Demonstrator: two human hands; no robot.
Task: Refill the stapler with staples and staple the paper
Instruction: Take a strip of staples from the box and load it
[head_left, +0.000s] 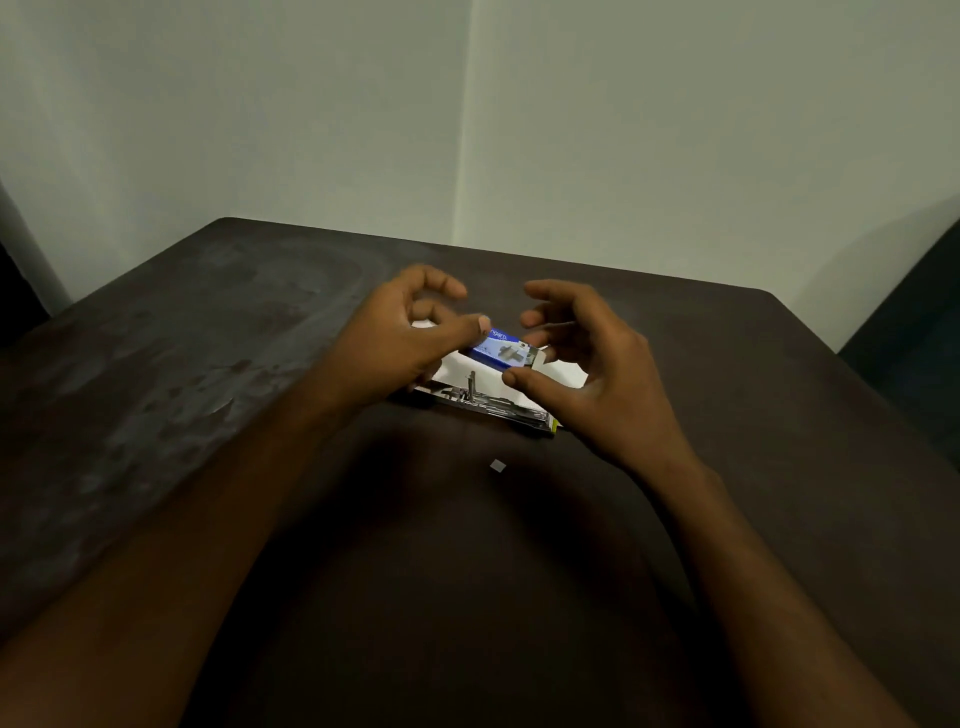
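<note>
A small blue staple box (503, 349) lies on a white sheet of paper (563, 375) near the middle of the dark table (260, 364). In front of the paper lies the stapler (491, 406), opened out flat, with its metal channel showing and a yellow tip at its right end. My left hand (402, 343) hovers just left of the box, fingers curled and apart, thumb tip close to the box's left end. My right hand (587, 364) hovers to the box's right, fingers spread and curved. Neither hand clearly grips anything.
A tiny pale scrap (497, 465) lies on the table in front of the stapler. The table's far edge meets a pale wall corner. A dark chair or seat (914, 332) stands at the right edge.
</note>
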